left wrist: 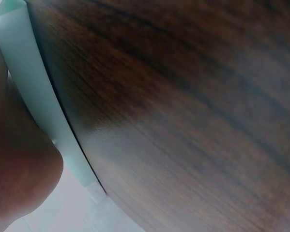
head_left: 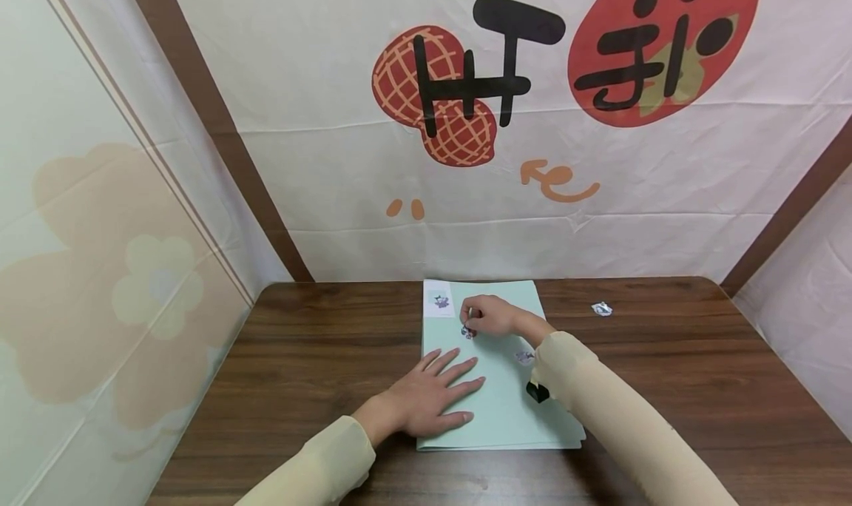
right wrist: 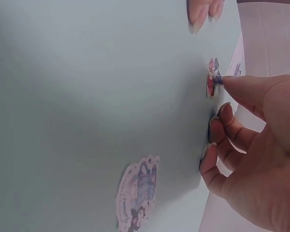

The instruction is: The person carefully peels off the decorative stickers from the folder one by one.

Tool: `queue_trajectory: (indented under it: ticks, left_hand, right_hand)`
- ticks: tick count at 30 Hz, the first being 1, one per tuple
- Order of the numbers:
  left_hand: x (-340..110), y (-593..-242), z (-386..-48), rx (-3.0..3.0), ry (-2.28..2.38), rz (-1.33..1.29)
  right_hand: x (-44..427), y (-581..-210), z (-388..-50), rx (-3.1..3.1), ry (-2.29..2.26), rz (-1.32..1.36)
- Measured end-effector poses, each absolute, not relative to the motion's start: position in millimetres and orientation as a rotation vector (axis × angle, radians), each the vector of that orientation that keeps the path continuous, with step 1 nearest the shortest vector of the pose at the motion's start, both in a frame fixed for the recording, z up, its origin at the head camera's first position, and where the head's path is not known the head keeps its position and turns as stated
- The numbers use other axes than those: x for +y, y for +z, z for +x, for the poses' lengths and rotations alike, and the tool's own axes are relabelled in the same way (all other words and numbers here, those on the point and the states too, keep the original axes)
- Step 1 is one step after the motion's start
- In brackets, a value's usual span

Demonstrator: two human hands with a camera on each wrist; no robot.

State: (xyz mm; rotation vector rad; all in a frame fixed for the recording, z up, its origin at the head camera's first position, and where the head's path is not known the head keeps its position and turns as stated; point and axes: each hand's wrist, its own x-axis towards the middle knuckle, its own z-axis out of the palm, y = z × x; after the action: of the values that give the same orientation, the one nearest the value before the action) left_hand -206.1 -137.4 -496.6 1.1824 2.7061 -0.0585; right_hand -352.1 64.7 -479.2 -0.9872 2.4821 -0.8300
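Observation:
A light green folder (head_left: 495, 417), or a stack of green sheets, lies upright on the table. My left hand (head_left: 435, 395) rests flat on its lower left part, fingers spread. Over the upper middle, my right hand (head_left: 491, 315) pinches a small cartoon sticker (right wrist: 212, 79) against the green surface; the index fingertip is partly hidden in the right wrist view. Another cartoon sticker (right wrist: 137, 193) lies on the folder by the right wrist. At the top left corner sits a white square with a purple cartoon figure (head_left: 441, 301).
A loose shiny sticker (head_left: 602, 309) lies on the brown wooden table (head_left: 665, 358), right of the folder. Behind the table's far edge hangs a printed white cloth (head_left: 333, 158). A small black device (head_left: 537, 392) is at the right wrist.

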Motion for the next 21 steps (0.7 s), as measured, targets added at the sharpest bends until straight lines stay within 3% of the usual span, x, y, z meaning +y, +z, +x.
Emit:
queue_trajectory:
  ticks: [21]
  left_hand:
    - [-137.6,-493.4,-205.3,2.692,-0.044,1.177]
  right_hand:
    - [67.6,-479.5,-352.3,2.435,-0.88,-0.959]
